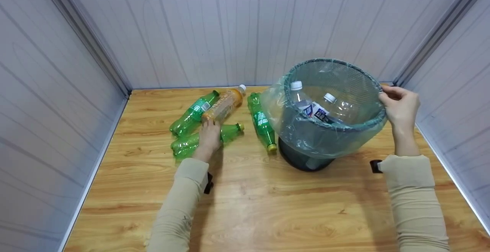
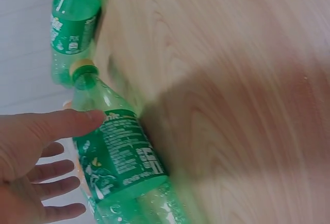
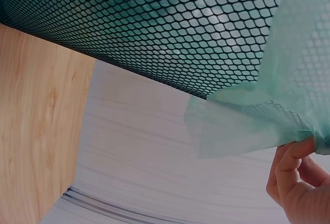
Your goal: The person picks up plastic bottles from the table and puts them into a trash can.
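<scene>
My left hand [image 1: 209, 137] reaches over a green plastic bottle [image 1: 231, 132] lying on its side, its fingertips at the lower end of an orange-labelled bottle [image 1: 225, 105]. In the left wrist view the thumb overlaps the green bottle's label [image 2: 126, 149] and the other fingers are spread. At the right, my right hand [image 1: 402, 104] pinches the rim of a black mesh trash bin [image 1: 302, 160], where a thin green trash bag [image 1: 275, 102] folds over the edge. The right wrist view has the fingers [image 3: 291, 170] bent against the gathered bag [image 3: 232, 126].
Another green bottle [image 1: 193, 114] lies behind the left hand, and one more [image 1: 262, 123] lies beside the bin. Clear bottles with white caps [image 1: 296, 85] stand inside the bin. Pale panel walls [image 1: 237, 30] enclose the wooden surface [image 1: 245, 206] at the back and sides.
</scene>
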### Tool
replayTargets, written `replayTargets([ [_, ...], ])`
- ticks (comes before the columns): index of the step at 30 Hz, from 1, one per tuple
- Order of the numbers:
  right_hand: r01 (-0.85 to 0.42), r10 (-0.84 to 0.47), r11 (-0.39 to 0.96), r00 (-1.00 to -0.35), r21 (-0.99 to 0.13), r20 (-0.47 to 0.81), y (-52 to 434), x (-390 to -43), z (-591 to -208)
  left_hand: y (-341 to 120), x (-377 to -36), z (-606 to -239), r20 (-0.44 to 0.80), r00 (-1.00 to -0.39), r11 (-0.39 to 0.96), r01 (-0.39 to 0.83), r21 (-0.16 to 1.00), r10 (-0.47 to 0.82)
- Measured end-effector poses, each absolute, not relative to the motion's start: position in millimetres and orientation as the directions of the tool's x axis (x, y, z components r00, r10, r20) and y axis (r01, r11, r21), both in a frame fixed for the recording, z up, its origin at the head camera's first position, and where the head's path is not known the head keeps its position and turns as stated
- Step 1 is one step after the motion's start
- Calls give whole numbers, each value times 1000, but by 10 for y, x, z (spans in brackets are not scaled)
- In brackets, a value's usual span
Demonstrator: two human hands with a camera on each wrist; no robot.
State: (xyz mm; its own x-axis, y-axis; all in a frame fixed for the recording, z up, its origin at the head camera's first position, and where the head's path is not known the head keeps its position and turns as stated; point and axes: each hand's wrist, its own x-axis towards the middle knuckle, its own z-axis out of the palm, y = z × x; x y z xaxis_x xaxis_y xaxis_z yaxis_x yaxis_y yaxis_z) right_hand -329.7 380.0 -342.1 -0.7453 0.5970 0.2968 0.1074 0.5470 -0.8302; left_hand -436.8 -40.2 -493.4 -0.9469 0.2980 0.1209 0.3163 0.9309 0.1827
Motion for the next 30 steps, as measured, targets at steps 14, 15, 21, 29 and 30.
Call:
replayTargets([
  [14, 107, 592, 545, -751, -832, 292, 3812, -3303, -3413, -414, -4386, -5051, 38, -964, 956, 267, 120, 264],
  [15, 107, 592, 549, -750, -829, 295, 3813, -3303, -3414, -414, -4388, -5059, 40, -963, 956, 270, 114, 267],
  [21, 120, 590, 568, -749, -814, 301, 3812, -3303, -3419, -412, -4378, -5090, 96, -955, 954, 287, 82, 279],
  [29, 134, 589, 559, -759, -818, 278, 3823, -3305, -3409, -412, -4370, -5086, 101, -953, 953, 293, 78, 285],
  [30, 135, 589, 556, -760, -820, 275, 3825, -3307, -3409, -414, -4369, -5089, 102, -953, 953, 294, 77, 285],
])
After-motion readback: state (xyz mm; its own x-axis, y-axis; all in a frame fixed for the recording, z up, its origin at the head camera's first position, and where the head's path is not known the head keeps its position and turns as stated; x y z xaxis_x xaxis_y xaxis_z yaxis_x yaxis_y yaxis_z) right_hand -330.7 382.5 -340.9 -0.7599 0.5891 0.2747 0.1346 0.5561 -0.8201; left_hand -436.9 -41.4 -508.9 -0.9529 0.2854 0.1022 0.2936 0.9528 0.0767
